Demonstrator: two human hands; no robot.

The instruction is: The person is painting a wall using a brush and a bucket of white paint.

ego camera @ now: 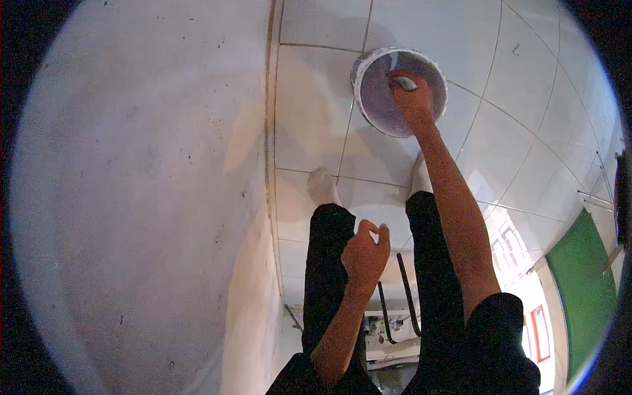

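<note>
At the top, a round bucket [361, 94] with a white-smeared rim stands on the tiled floor, holding pale greyish-lilac matter. My right hand [414, 101] reaches over its opening, the fingers wrapped around a small pale object [406, 83]. What that object is cannot be made out, and the fingertips are partly hidden. My left hand [364, 254] hovers in front of my right-view-of-left knee area, loosely curled, with a small gap between thumb and forefinger. Nothing shows in it.
A pale wall [148, 197] with dark specks rises on the left, meeting the white floor tiles [316, 108]. Below me are my feet [323, 185] and dark metal bars [405, 291]. A green panel [585, 291] stands at the right.
</note>
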